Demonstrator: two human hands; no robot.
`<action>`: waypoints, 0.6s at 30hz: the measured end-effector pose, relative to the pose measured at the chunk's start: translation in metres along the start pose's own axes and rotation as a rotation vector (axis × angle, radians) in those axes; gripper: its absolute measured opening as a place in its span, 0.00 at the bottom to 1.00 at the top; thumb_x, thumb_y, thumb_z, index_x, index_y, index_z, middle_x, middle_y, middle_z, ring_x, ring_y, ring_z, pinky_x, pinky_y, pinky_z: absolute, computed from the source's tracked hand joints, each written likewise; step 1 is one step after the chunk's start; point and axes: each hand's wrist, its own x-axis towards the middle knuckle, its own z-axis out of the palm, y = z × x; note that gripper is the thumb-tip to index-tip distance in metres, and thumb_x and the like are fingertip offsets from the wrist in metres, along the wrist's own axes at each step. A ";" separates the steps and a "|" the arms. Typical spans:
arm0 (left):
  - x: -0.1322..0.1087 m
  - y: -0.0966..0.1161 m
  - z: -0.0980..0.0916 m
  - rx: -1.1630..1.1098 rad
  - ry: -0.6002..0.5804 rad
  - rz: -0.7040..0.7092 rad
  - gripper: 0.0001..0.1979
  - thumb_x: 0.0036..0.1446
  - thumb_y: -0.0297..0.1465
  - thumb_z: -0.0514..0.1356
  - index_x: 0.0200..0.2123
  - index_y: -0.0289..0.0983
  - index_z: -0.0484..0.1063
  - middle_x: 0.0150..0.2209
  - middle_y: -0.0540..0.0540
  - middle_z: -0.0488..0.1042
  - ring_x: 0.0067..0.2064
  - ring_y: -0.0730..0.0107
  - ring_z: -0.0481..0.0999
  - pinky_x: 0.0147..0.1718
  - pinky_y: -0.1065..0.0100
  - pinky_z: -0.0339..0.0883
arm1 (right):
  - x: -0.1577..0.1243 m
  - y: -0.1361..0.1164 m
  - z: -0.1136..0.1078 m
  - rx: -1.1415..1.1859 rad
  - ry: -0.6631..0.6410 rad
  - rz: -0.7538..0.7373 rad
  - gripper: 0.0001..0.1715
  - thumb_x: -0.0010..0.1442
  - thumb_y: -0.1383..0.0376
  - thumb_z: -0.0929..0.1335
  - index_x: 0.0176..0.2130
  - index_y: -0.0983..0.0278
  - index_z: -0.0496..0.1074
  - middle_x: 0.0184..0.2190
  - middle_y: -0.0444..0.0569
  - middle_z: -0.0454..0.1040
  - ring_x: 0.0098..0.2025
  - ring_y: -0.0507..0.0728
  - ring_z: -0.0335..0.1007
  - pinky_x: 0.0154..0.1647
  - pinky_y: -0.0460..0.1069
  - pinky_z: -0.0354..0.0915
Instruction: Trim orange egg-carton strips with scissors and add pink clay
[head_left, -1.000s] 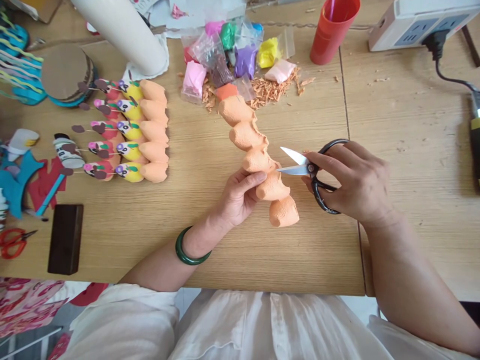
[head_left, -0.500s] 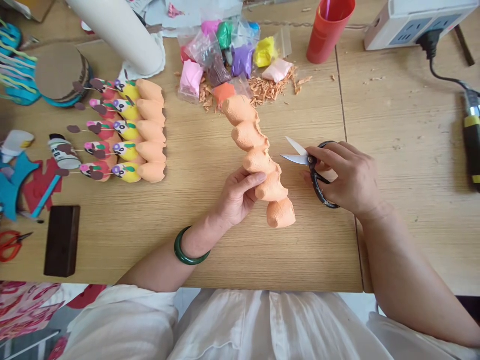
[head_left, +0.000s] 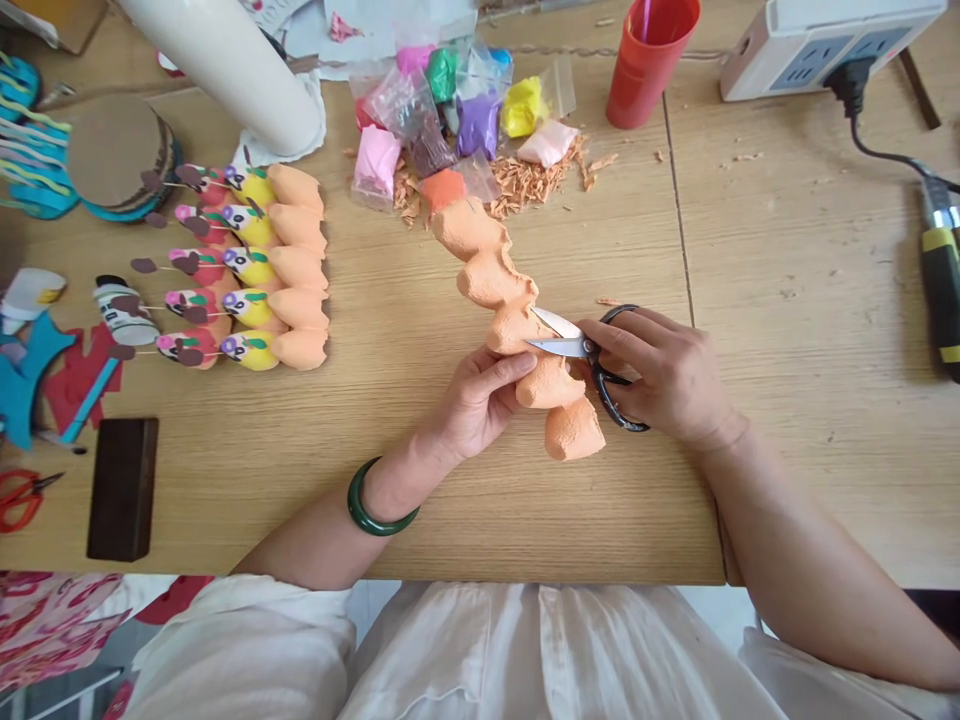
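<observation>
In my left hand [head_left: 484,400] is a strip of orange egg carton [head_left: 487,280], several rounded cups long, pinched near its middle with the thumb on top. It slants above the table, its right edge ragged. My right hand [head_left: 667,375] grips black-handled scissors [head_left: 562,340] by the loops. Their blades are parted and lie at the strip's cut edge, just above my left thumb. A small orange scrap [head_left: 609,301] shows just above the scissors' handle.
Rows of painted carton cups [head_left: 247,265] with orange ones beside them stand at left. Bagged coloured clay [head_left: 478,122] and orange shavings [head_left: 532,185] lie at the back. Further right are a red cup [head_left: 651,65] and a power strip [head_left: 825,50]. A dark block [head_left: 122,490] lies front left.
My right hand has moved left, bringing the scissors from beside the strip to its edge. The strip has shifted slightly, and a small orange scrap now shows near the scissors.
</observation>
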 end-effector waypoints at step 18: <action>-0.003 -0.001 0.000 -0.047 0.013 -0.038 0.10 0.54 0.33 0.72 0.41 0.40 0.82 0.42 0.50 0.85 0.47 0.65 0.84 0.49 0.68 0.75 | -0.002 -0.008 -0.008 -0.145 -0.072 -0.002 0.17 0.70 0.62 0.63 0.48 0.62 0.79 0.29 0.48 0.79 0.27 0.54 0.70 0.25 0.49 0.51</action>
